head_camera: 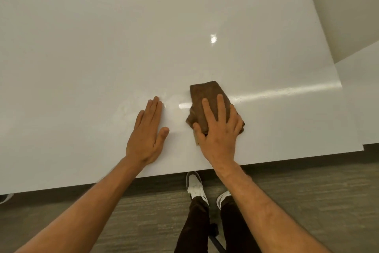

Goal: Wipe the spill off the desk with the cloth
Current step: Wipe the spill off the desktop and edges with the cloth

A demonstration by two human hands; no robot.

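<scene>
Both hands flat: right hand [217, 127] presses the cloth [207, 97]; left hand [146, 133] beside it on the desk [102, 58].

Soft, even overhead light falls on the glossy white desk [102, 58], leaving a small bright glare spot toward its right edge and a pale streak of reflection near its right corner, while wide-angle distortion bends its edges

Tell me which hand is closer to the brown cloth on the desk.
Right. The right hand lies on top of the brown cloth, fingers spread over it, thumb at its near edge. The left hand rests flat on the desk to the cloth's left, apart from it.
</scene>
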